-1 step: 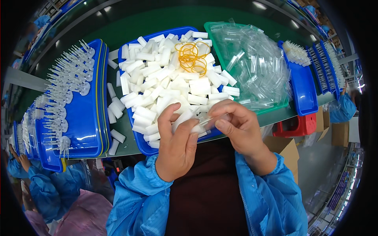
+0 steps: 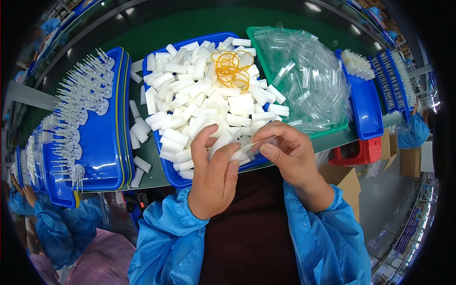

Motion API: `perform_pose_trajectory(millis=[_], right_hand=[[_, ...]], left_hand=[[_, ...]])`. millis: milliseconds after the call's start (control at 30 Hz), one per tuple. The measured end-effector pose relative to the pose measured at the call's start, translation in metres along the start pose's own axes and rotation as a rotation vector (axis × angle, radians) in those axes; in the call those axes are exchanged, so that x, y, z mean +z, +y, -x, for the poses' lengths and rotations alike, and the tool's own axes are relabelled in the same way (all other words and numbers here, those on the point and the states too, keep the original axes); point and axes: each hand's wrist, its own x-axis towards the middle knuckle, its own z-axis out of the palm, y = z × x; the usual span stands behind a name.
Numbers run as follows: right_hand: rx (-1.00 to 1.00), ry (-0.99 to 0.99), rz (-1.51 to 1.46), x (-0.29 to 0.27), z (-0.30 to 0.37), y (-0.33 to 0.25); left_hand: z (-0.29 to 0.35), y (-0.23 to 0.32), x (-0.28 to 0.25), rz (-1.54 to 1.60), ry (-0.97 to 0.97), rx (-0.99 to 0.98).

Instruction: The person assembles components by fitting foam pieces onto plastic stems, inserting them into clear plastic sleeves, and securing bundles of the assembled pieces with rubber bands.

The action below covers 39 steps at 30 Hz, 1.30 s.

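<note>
My left hand is over the near edge of the blue tray, thumb and forefinger pinched together and the other fingers raised. It grips one end of a small clear plastic sleeve. My right hand pinches the opposite end between thumb and fingers. Whether anything is inside the sleeve, I cannot tell. Under and behind my hands, the tray is heaped with short white foam cylinders. Several yellow rubber bands lie on top of the heap.
On the right, a green tray holds many clear plastic sleeves. Blue trays with rows of white-tipped pieces stand left. Loose foam cylinders lie between trays. A red stool and cardboard box are lower right; co-workers' sleeves lower left.
Almost nothing differs; both hands keep their hold on the clear sleeve, which tilts very slightly.
</note>
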Motion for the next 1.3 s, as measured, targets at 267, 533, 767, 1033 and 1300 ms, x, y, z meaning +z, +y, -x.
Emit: perform_pose_trajectory(millis=[267, 533, 767, 1033, 1300], right_hand=[[-0.059, 0.016, 0.361, 0.004, 0.004, -0.006], [-0.178, -0.078, 0.43, 0.013, 0.008, 0.009], [-0.244, -0.101, 0.455, 0.016, 0.006, -0.001], [-0.436, -0.279, 0.836, 0.01, -0.002, -0.035], [-0.567, -0.37, 1.328, -0.056, -0.118, -0.072]], left_hand=[[0.013, -0.019, 0.026, 0.319, 0.33, 0.182], [0.014, -0.032, 0.038, 0.155, 0.5, 0.387], [0.011, -0.019, 0.025, 0.308, 0.393, 0.431], [0.006, -0.009, -0.011, 0.534, -0.109, 0.066], [0.006, -0.016, -0.017, 0.632, -0.095, -0.037]])
